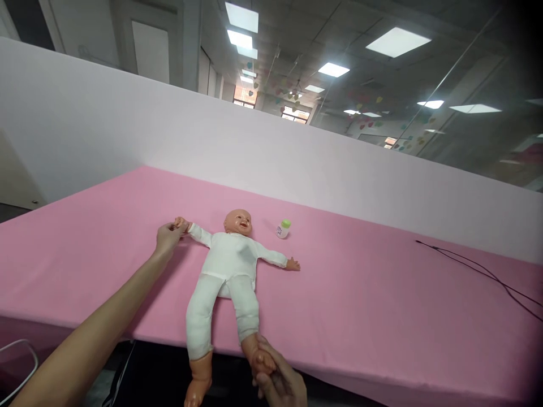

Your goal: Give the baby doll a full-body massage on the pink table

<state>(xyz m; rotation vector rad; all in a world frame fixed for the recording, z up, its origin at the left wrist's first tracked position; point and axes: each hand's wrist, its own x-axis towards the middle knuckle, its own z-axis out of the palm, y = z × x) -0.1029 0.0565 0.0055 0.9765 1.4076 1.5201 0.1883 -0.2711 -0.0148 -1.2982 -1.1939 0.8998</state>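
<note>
A baby doll [231, 257] with a white cloth body lies on its back on the pink-covered table [360, 305], its head toward the wall and its legs reaching past the front edge. My left hand [168, 236] is closed around the doll's hand on the left side of the picture. At the front edge, my right hand [282, 376] grips the doll's foot on the right side, fingers wrapped about it. The other foot hangs free over the edge. Beside the doll's head stands a small clear jar with a green lid [284, 229], touched by neither hand.
A thin black cable [475, 264] lies on the table at the right. Behind the table runs a low white wall [297, 164] with glass above it. A white cord [25, 362] curves below the table edge at the lower left.
</note>
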